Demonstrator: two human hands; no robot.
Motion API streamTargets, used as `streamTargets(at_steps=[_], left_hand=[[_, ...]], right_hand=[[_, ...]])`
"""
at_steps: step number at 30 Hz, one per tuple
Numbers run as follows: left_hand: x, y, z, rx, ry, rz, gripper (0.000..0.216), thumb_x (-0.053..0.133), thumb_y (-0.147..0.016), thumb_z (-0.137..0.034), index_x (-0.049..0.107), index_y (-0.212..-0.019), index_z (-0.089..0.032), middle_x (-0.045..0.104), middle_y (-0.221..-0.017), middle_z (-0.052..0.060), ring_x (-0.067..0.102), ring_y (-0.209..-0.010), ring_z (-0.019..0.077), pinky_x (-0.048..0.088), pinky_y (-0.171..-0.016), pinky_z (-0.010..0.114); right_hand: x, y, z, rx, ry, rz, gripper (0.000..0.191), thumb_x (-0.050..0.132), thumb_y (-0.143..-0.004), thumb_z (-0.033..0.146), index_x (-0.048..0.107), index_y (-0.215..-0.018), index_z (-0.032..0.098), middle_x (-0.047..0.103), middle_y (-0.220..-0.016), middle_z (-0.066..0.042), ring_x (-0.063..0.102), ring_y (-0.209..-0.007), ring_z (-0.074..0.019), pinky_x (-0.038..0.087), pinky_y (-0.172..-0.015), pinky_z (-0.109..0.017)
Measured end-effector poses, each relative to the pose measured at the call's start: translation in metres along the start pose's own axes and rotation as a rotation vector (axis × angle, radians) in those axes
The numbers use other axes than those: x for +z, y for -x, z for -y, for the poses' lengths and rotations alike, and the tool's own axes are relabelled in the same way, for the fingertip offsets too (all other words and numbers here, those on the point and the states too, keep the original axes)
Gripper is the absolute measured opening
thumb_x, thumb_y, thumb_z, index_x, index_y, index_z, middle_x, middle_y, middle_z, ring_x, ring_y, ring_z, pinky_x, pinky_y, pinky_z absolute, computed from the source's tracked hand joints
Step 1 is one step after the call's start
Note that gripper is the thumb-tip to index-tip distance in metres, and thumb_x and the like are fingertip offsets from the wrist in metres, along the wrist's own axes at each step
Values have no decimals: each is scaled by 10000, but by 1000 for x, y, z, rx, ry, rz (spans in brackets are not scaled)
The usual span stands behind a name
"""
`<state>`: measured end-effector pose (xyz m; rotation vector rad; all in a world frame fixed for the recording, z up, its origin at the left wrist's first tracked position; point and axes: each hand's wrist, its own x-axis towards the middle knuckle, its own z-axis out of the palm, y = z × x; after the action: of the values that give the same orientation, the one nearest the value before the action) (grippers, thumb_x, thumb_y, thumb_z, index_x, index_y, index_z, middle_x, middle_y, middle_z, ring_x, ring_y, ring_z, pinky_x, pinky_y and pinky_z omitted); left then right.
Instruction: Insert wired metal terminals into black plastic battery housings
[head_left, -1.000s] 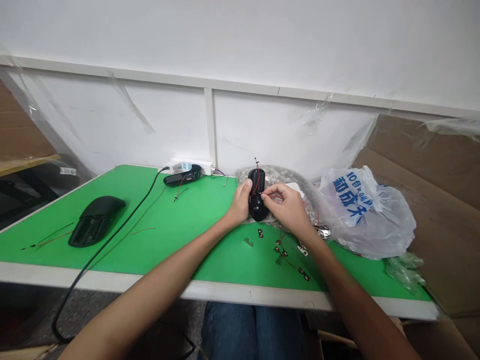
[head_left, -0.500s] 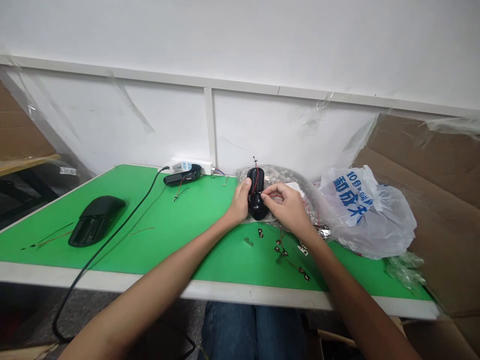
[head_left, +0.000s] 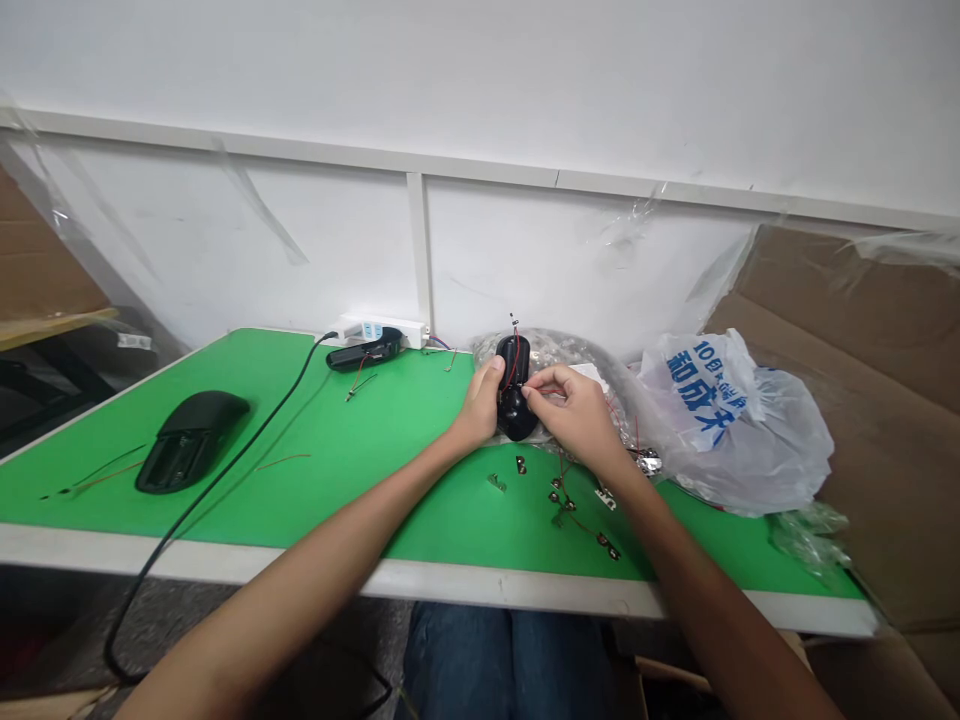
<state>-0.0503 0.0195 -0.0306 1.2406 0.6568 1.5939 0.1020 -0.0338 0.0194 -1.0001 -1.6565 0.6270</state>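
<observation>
My left hand (head_left: pixel 480 402) grips a shiny black plastic housing (head_left: pixel 515 412) from its left side, thumb along the upper part. The housing stands tilted up, its long recess facing me. A red wire runs over this recess to a small metal contact (head_left: pixel 514 319) above the top edge. Closed in a pinch at the housing's middle, my right hand (head_left: pixel 574 405) has thumb and forefinger on a thin red wire (head_left: pixel 553 391). The exact tip of the pinch is too small to make out. Several small metal battery contacts (head_left: pixel 555 497) lie on the green tabletop below.
Another black housing (head_left: pixel 191 440) with wires lies left; a third black housing (head_left: pixel 367 350) rests by a white power strip (head_left: pixel 412 331). A black cable (head_left: pixel 255 430) crosses the tabletop (head_left: pixel 300 510). A clear bag of parts (head_left: pixel 559 350), a white plastic bag (head_left: pixel 757 440) and cardboard (head_left: pixel 862 350) stand right.
The housing's top has tilted very slightly to the right, and the metal contact above it has shifted a little. Both hands keep their hold in almost the same place.
</observation>
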Motion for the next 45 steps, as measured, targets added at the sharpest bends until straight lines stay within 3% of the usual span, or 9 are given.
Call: streamTargets(at_steps=[5,10,16,21,27,30,38,42,45], left_hand=[[2,4,-7,75,-130,41,646,584,-876,-851,627,-785,-213,574,-780,25,534,-742,197,492,-711,345],[4,6,-14,106,-178,63,600,567,-919,-790,662,-869,-200,618,-832,47,594,-823,233,534,-832,393],[4,7,-23,131,-231,177,494,747,-850,-541,682,-1191,-190,723,-1147,104,676,-1103,312,544,-1037,491],[4,10,-24,211,-375,111,537,699,-887,-466,589,-1340,-200,686,-1243,103,649,-1189,301,526,-1082,482],[4,11,-18,286,-476,56,497,628,-929,-394,540,-1378,-201,675,-1171,90,662,-1077,263,563,-999,461],[3,11,-18,317,-502,37,513,619,-939,-374,509,-1412,-207,672,-1190,91,659,-1075,257,559,-1004,462],[6,17,-25,351,-579,41,398,638,-959,-439,560,-1280,-217,647,-1000,47,631,-881,227,552,-840,399],[7,20,-28,301,-534,78,452,699,-919,-469,586,-1270,-209,664,-1030,67,635,-932,256,536,-907,431],[6,20,-25,297,-487,164,504,687,-913,-475,583,-1316,-193,684,-1200,125,643,-1116,323,503,-1044,504]], right_hand=[[-2,-1,0,10,16,12,119,699,-811,333,728,-836,220,794,-864,-57,740,-801,-226,605,-778,-382],[-4,-3,0,33,-24,24,121,728,-808,341,741,-832,223,789,-856,-46,720,-785,-212,589,-779,-376],[-3,-5,1,205,-337,19,275,874,-706,415,729,-831,218,758,-824,-30,678,-738,-177,568,-722,-330],[-2,-6,1,317,-524,-12,363,946,-641,427,759,-871,217,756,-863,-26,673,-804,-177,547,-777,-329],[11,-1,-1,335,-631,-85,400,963,-623,459,789,-903,233,773,-947,-20,682,-934,-203,526,-923,-355],[21,3,-3,351,-637,-149,418,960,-626,507,791,-894,235,768,-905,-13,674,-908,-206,529,-922,-365],[35,6,-10,396,-741,-184,416,929,-619,534,816,-883,234,805,-963,-36,688,-972,-230,550,-935,-371],[35,5,-9,395,-731,-228,375,924,-605,465,787,-874,242,789,-952,-24,689,-969,-213,557,-928,-352],[33,4,-6,399,-749,-222,408,922,-607,440,788,-938,242,796,-1006,-34,701,-990,-216,563,-938,-359]])
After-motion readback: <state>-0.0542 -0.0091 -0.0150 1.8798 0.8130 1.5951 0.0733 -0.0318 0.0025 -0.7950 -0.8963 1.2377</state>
